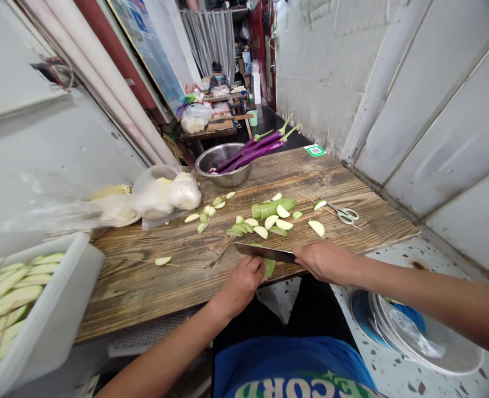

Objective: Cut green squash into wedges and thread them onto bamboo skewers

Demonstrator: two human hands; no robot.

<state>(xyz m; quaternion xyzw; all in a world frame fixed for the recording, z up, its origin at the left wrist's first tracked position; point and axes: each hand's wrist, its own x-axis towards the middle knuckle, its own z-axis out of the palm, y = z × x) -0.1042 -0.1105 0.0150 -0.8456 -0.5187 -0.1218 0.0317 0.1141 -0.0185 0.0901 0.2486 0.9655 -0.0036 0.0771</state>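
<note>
My right hand (322, 260) grips the handle of a kitchen knife (264, 252), its long blade pointing left across the near edge of the wooden table. Beneath the blade is a piece of a green zucchini-like vegetable (269, 268), held by the curled fingers of my left hand (244, 279). Just beyond the knife lie several half-moon slices (261, 231) with green skin and pale flesh. A larger length of the same vegetable (275, 208) rests behind them, partly cut. One slice (163, 261) lies apart on the left.
Green-handled scissors (347, 214) and thin wooden skewers (310, 197) lie at right. A steel bowl (223, 178) holds long purple eggplants (256, 150). Plastic bags (165, 193) sit at back left; a white bin of slices (76, 276) stands left. A bucket (455, 354) is below right. A person sits far back.
</note>
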